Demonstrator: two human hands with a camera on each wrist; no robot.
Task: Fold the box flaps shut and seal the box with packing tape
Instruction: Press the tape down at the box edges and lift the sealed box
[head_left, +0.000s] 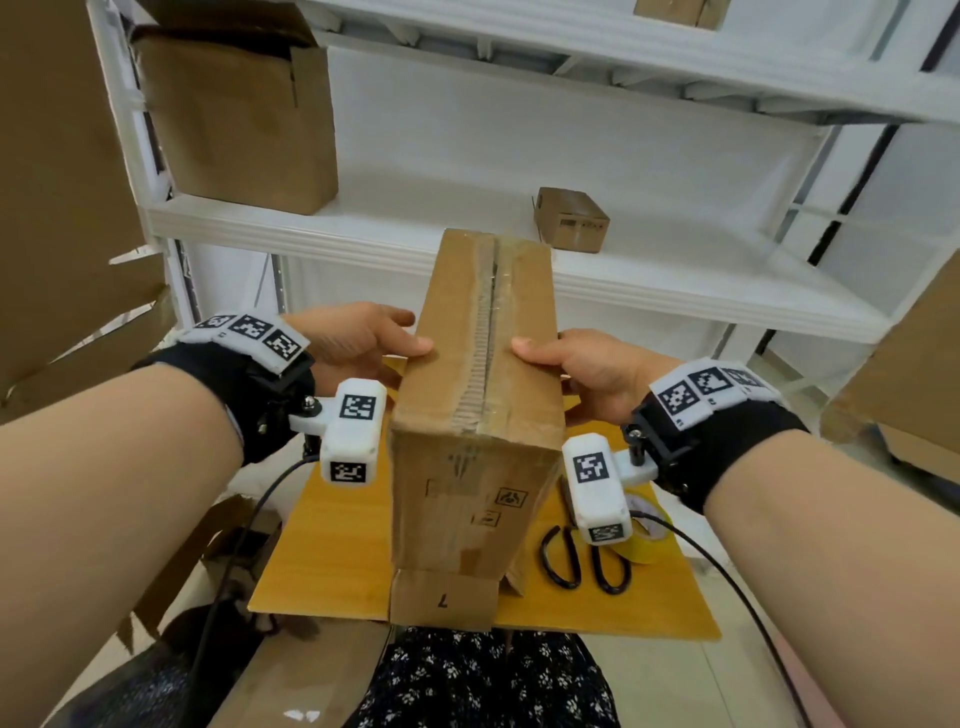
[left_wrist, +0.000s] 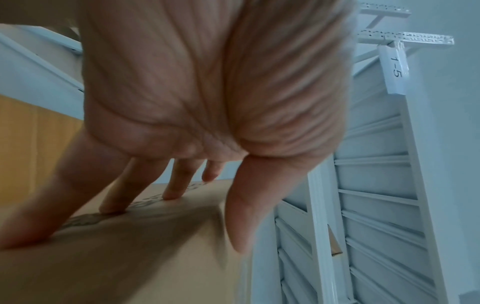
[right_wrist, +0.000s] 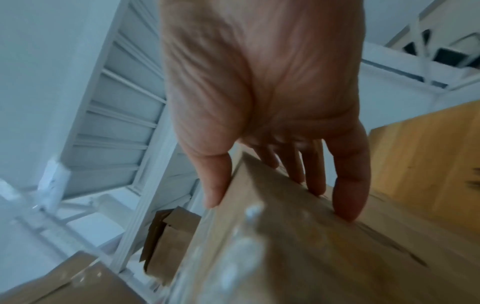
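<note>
A tall brown cardboard box (head_left: 478, 364) stands on the wooden table (head_left: 332, 545), its narrow top face toward me with a taped, rough centre seam (head_left: 488, 332). A short flap marked 7 (head_left: 441, 597) sticks out at its near bottom edge. My left hand (head_left: 363, 343) grips the box's left top edge, thumb on top and fingers down the side (left_wrist: 166, 195). My right hand (head_left: 587, 364) grips the right top edge the same way, with its thumb (right_wrist: 215, 185) on the top face. A yellow tape roll (head_left: 647, 535) lies on the table right of the box.
Black-handled scissors (head_left: 582, 561) lie beside the tape roll. Behind the table is a white shelf rack (head_left: 363, 228) with a large open carton (head_left: 244, 119) and a small box (head_left: 571, 218). More cardboard stands at far left and far right.
</note>
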